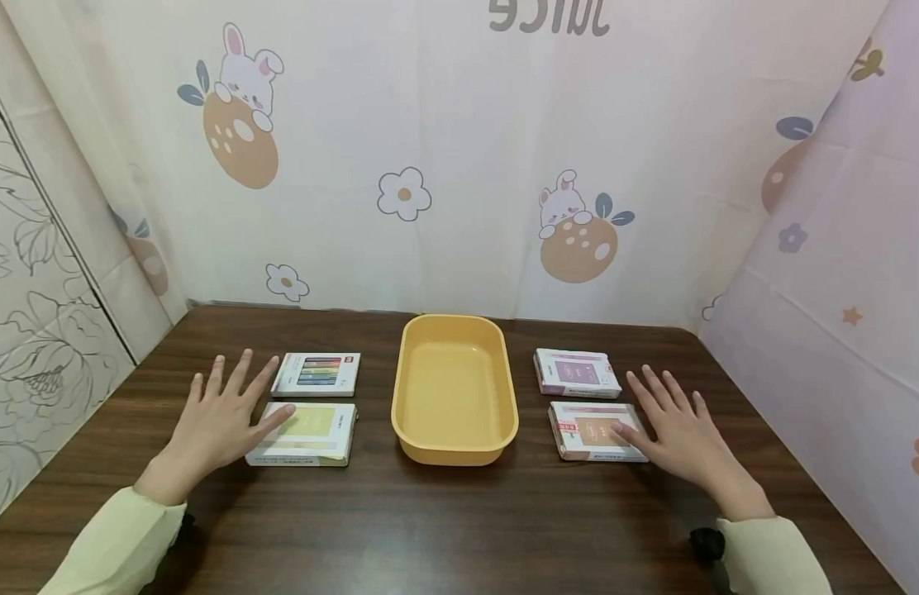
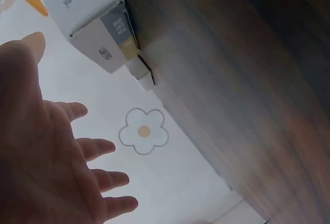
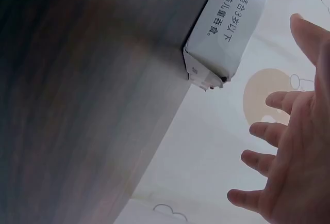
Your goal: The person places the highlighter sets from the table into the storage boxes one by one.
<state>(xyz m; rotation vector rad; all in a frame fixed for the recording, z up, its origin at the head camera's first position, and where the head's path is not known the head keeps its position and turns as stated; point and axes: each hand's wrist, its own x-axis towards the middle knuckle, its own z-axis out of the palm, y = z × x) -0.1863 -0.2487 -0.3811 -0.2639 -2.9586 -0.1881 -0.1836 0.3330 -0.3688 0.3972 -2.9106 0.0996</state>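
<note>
My left hand (image 1: 220, 426) hovers with spread fingers beside two flat boxes on the left, its thumb over a white box with a yellow-green panel (image 1: 311, 434). Behind that lies a white box picturing coloured sticks (image 1: 316, 374). On the right, my right hand (image 1: 678, 434) is also spread and holds nothing; its thumb is over a white box with an orange panel (image 1: 597, 431). A box with a purple panel (image 1: 576, 373) lies behind it. Both wrist views show straight fingers, apart from the nearest box's end (image 2: 105, 43) and printed side (image 3: 227, 28).
Between the two pairs of boxes stands a yellow rectangular tray (image 1: 455, 453) with nothing in it. The dark wooden table (image 1: 400, 529) meets a patterned curtain (image 1: 340, 165) at its back edge. More curtain hangs at both sides.
</note>
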